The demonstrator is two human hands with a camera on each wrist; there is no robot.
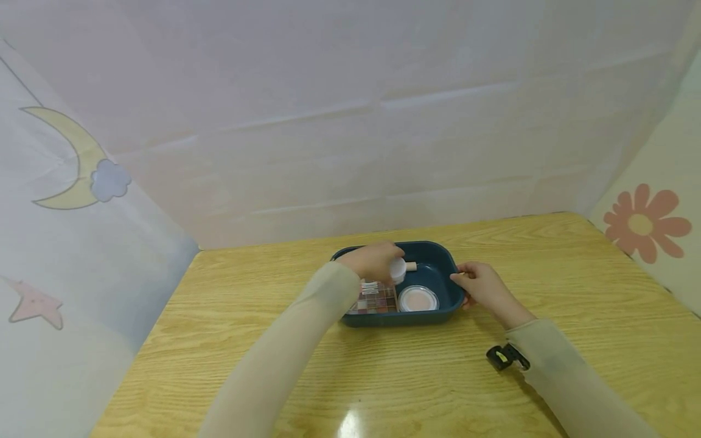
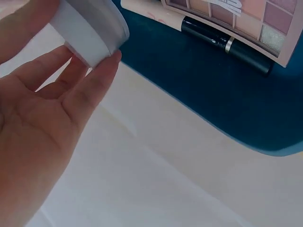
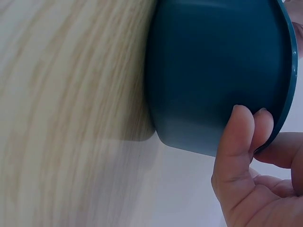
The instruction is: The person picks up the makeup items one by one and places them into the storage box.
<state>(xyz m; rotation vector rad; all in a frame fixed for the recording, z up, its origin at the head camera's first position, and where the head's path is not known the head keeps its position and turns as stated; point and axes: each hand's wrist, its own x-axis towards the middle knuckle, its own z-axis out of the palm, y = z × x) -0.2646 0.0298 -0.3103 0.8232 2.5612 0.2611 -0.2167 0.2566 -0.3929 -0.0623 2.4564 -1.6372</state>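
Observation:
A dark blue plastic tub (image 1: 438,277) stands on the wooden table. My left hand (image 1: 375,263) is over its left half and grips a small round white jar (image 2: 90,28) between thumb and fingers, tilted. On the tub's right end, my right hand (image 1: 484,289) pinches the rim, with fingertips on the outer wall (image 3: 203,71). Inside the tub lie an eyeshadow palette (image 1: 373,299) at the left and a round pink compact (image 1: 418,299) near the front. A slim black-and-pale-pink cosmetic tube (image 2: 208,35) lies alongside the palette. My left hand and sleeve hide part of the tub.
The wooden table (image 1: 263,304) reaches back to a pale cloth backdrop (image 1: 339,152). Side cloths carry a moon and a flower print. A black wrist camera mount (image 1: 499,358) sits at my right cuff.

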